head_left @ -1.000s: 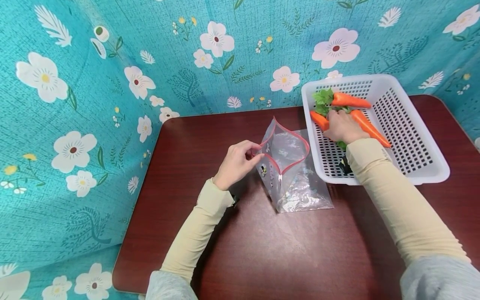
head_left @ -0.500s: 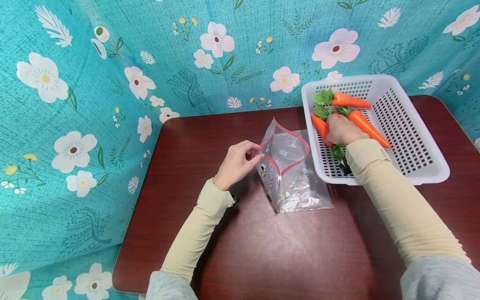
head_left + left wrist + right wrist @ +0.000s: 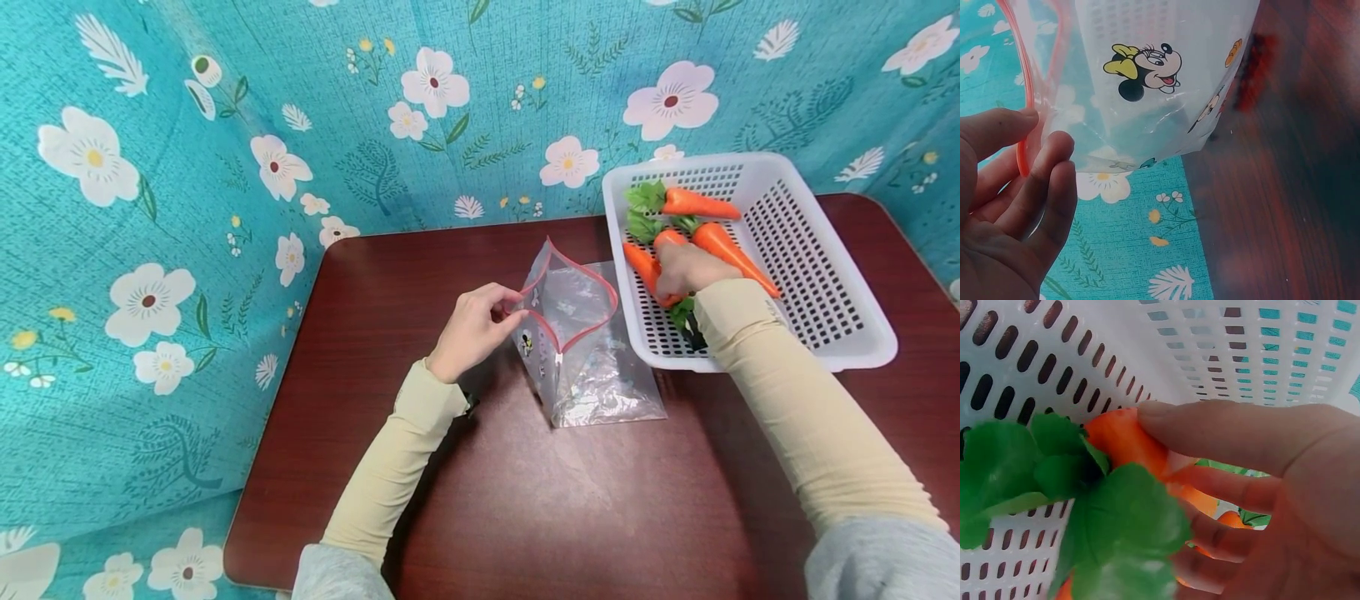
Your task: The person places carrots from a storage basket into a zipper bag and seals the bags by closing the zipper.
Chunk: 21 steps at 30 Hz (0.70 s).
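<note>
My left hand (image 3: 476,327) pinches the red-edged rim of a clear zip bag (image 3: 1166,119) between thumb and fingers. The bag (image 3: 570,304) stands with its mouth spread wide, and cartoon prints show on its side. Inside the white basket (image 3: 873,333), my right hand (image 3: 693,268) grips a carrot (image 3: 643,265) near its leafy end. In the right wrist view the thumb lies on the orange top of that carrot (image 3: 1122,437), with its green leaves (image 3: 1122,519) beside the hand. Three other carrots lie about the hand, including one (image 3: 667,237) partly behind the fingers.
Another carrot (image 3: 731,250) slants across the basket, and one (image 3: 701,202) lies along its far side, leaves to the left. The basket stands on a dark red table (image 3: 390,317) right of the bag. A flowered blue cloth (image 3: 337,108) hangs behind and at the left.
My right hand has shifted slightly toward me in the basket, drawing the leafy carrot with it. The carrot behind the fingers now shows more. My left hand and the bag have stayed in place.
</note>
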Motion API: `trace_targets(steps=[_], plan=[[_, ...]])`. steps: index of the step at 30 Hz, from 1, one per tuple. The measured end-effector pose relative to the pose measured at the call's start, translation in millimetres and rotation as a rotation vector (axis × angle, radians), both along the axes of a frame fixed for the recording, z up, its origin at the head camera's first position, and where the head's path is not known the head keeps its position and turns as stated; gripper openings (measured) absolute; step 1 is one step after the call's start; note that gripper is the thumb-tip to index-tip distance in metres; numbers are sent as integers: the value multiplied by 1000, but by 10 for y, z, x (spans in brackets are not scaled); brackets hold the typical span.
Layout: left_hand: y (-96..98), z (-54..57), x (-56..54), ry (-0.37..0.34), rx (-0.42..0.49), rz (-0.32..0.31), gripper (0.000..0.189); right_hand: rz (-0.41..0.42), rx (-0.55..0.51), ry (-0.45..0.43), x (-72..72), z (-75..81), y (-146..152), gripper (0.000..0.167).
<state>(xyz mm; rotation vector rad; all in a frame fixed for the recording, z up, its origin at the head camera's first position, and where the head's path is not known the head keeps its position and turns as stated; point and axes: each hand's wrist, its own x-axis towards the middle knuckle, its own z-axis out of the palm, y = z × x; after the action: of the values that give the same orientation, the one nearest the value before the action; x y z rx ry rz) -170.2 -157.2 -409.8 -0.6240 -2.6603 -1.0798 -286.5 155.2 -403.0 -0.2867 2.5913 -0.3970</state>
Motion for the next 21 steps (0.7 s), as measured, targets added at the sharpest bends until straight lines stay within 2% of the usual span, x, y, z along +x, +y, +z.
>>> trace_targets(steps=[4,12,18,21], plan=[[-4,-7,2,12,-1,1,23,-15,-42,-29,17,-19,19,55],[-11,-11,30,7,-19,26,19,-31,-84,-42,50,-79,-20,48],[-1,-3,13,69,-36,15,11,-35,-64,-58,56,-86,-10,42],[7,4,-10,97,-36,9,9,-39,-53,-37,43,-75,-9,45]])
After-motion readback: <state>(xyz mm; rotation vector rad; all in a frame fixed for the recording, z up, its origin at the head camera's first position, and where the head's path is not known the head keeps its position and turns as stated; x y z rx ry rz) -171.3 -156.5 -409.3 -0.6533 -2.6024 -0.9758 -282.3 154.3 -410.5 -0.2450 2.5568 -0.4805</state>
